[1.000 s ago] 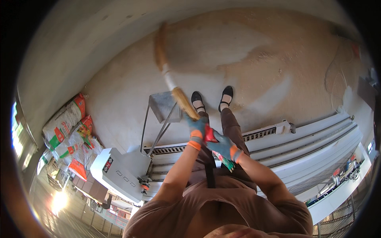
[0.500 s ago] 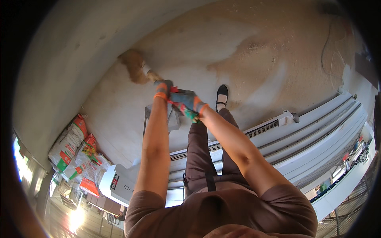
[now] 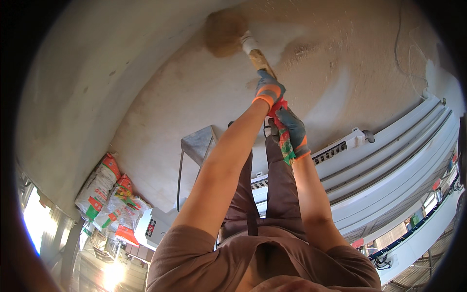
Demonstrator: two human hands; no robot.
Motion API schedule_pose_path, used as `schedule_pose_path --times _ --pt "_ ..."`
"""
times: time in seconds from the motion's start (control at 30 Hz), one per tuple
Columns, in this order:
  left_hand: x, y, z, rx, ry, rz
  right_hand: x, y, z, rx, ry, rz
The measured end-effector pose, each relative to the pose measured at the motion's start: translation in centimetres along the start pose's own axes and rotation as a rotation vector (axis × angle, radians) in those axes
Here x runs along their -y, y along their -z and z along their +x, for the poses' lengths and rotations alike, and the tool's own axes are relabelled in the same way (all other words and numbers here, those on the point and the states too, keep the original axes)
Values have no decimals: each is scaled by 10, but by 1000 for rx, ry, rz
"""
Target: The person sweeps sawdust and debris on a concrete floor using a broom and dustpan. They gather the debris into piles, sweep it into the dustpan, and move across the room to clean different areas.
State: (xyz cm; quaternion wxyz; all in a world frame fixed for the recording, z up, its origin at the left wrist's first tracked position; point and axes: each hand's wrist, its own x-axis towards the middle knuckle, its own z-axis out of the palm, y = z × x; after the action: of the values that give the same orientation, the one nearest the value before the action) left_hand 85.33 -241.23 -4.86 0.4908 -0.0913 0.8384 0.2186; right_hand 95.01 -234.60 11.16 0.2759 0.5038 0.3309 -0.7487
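I hold a broom with both hands, its brown bristle head on the floor at the far end, next to the base of the wall. My left hand, in a grey and orange glove, is closed around the handle just below its yellowish upper part. Nearer to me, my right hand, gloved alike, grips the lower stretch, which is wrapped in red and green plastic. Scattered brown grains lie on the floor beyond my hands.
A grey metal scoop-like pan with a thin dark rod stands left of my legs. Filled white, red and green sacks lean by the wall at left. A long white machine rail runs along the right. A cable lies far right.
The broom has swung from the left toward the right and farther out, its bristles moving along the wall. Both hands have moved right with it. My right arm is now straighter.
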Motion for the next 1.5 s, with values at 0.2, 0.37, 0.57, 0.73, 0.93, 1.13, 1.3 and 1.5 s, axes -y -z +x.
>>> schedule_pose_path --times 0.2,0.37,0.57,0.73,0.93,1.13,1.3,1.5 --pt "-75 -10 -1 12 -28 -197 20 29 2 6 193 97" --pt "-128 8 -17 10 -172 -304 42 43 3 21 337 134" --pt "-109 -36 -83 7 -201 -581 32 77 -69 -70 227 -40" --pt "-46 -108 -172 -76 -87 -809 -19 132 -137 -51 358 -678" --pt "39 -160 -255 -168 251 -1120 -58 160 -169 127 -40 -741" --pt "97 -231 -199 77 574 -1175 -46 165 -141 94 -339 -748" --pt "44 -264 -105 679 426 -1240 -17 194 -121 -178 58 -1061" --pt "-129 -222 -73 568 274 -1110 66 211 -108 -419 170 -1099"
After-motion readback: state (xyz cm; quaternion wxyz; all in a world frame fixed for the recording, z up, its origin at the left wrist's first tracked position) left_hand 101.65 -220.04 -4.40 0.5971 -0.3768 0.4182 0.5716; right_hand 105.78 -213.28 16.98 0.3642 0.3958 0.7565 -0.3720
